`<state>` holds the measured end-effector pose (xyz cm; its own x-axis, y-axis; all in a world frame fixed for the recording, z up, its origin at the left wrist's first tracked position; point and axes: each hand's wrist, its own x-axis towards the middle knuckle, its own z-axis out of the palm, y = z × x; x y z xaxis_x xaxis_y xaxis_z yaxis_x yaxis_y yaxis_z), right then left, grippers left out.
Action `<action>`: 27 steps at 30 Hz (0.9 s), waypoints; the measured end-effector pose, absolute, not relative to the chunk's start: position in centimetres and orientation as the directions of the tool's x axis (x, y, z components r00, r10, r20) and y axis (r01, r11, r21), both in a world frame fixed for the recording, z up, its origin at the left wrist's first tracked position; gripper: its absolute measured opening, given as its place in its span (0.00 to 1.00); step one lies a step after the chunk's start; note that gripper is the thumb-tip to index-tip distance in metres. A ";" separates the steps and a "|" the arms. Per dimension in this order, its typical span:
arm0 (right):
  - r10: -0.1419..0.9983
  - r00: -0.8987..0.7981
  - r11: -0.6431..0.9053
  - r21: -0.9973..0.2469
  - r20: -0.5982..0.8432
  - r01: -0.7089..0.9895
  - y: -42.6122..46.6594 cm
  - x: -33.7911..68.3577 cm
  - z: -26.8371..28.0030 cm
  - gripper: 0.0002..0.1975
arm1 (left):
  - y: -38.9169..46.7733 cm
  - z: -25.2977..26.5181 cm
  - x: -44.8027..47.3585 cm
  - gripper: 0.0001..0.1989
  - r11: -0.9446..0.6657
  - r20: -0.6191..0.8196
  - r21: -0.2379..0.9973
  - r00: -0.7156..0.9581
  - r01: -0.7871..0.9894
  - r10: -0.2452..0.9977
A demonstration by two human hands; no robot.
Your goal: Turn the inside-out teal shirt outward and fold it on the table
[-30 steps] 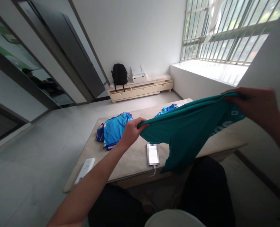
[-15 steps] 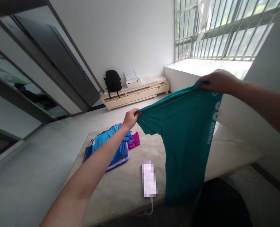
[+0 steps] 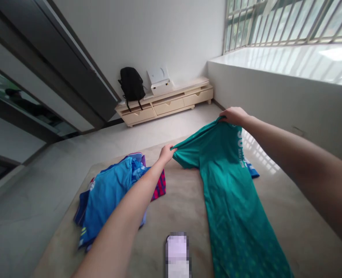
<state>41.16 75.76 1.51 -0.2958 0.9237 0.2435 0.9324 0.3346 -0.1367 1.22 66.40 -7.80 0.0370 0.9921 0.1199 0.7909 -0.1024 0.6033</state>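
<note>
A green T-shirt [image 3: 225,185] with white lettering down its right side is stretched between my hands. My left hand [image 3: 167,153] pinches the end of its sleeve. At the shoulder or collar, my right hand [image 3: 233,116] grips the cloth, higher and farther right. The shirt's lower part spreads down over the marble-like tabletop [image 3: 185,208] and runs out of the bottom of the view. Blue cloth [image 3: 252,170] peeks out behind the shirt's right edge. Left of my left forearm lies a pile of blue shirts [image 3: 110,197], with a red-and-purple patterned piece [image 3: 160,187] beside it.
A blurred-out phone-like object [image 3: 177,253] lies at the table's near edge. Against the far wall, a low cabinet [image 3: 167,106] carries a black backpack [image 3: 132,87] and a white box [image 3: 160,87]. A barred window [image 3: 289,23] is at right; a person [image 3: 20,100] shows at far left.
Both hands have brought the green shirt forward and down, so its lower part now spreads over the table. My right hand is lower and farther left. The camera has tilted downward.
</note>
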 end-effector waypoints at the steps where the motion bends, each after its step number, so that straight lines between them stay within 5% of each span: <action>1: 0.929 -0.282 0.326 -0.164 0.241 0.931 76.4 40.6 0.1 0.11 | 66.7 -8.9 1.1 0.04 -0.079 0.107 0.597 0.019 0.799 0.994; 7: 0.931 -0.124 0.260 -0.387 0.342 0.885 71.6 39.8 -7.4 0.22 | 63.3 -11.9 1.8 0.16 -0.093 0.152 0.584 0.004 0.807 0.988; 13: 0.950 0.139 0.053 -0.587 0.278 0.808 47.3 45.9 -10.9 0.20 | 42.0 -9.9 5.5 0.10 -0.271 0.067 0.756 0.342 0.595 0.937; 15: 0.945 0.258 -0.076 -0.634 0.200 0.770 37.1 47.2 -11.9 0.19 | 33.1 -9.2 7.5 0.11 -0.172 -0.077 0.830 0.414 0.531 0.907; 17: 0.906 0.416 -0.328 -0.738 -0.071 0.589 28.3 47.1 -13.0 0.19 | 25.4 -9.4 9.2 0.12 0.048 -0.325 0.837 0.425 0.545 0.845; 20: 0.827 0.379 -0.544 -0.760 -0.415 0.356 19.8 45.3 -14.3 0.21 | 17.2 -11.4 10.8 0.16 0.493 -0.667 0.731 0.337 0.472 0.665; 24: 0.753 0.394 -0.601 -0.794 -0.526 0.088 17.6 42.7 -15.1 0.23 | 13.0 -14.9 11.6 0.22 0.846 -0.819 0.526 0.221 -0.079 0.530; 27: 0.762 0.350 -0.584 -0.812 -0.545 0.006 18.4 41.5 -15.4 0.22 | 13.6 -16.1 12.8 0.20 0.770 -0.818 0.343 0.231 -0.537 0.526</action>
